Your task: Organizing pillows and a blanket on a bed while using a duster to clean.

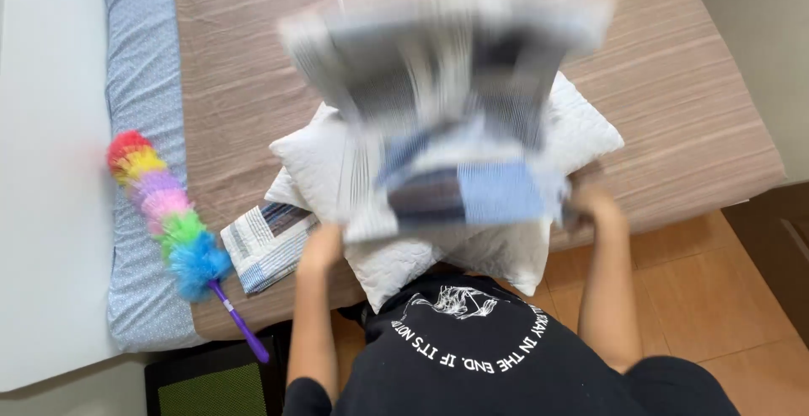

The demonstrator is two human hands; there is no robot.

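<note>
Pillows under blurred patchwork cloth; rainbow duster, folded cloth leftward.

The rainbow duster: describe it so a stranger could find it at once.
Start at the bed with the striped brown sheet and go to its left edge, where a pale blue patterned strip runs. The rainbow duster lies there, beside a small folded striped cloth. Only it is fluffy, banded red to blue, with a purple handle.

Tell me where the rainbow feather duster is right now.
In the head view, the rainbow feather duster lies at the left, along the bed's blue-patterned mattress edge, just left of a folded striped cloth and the white pillows.
</note>
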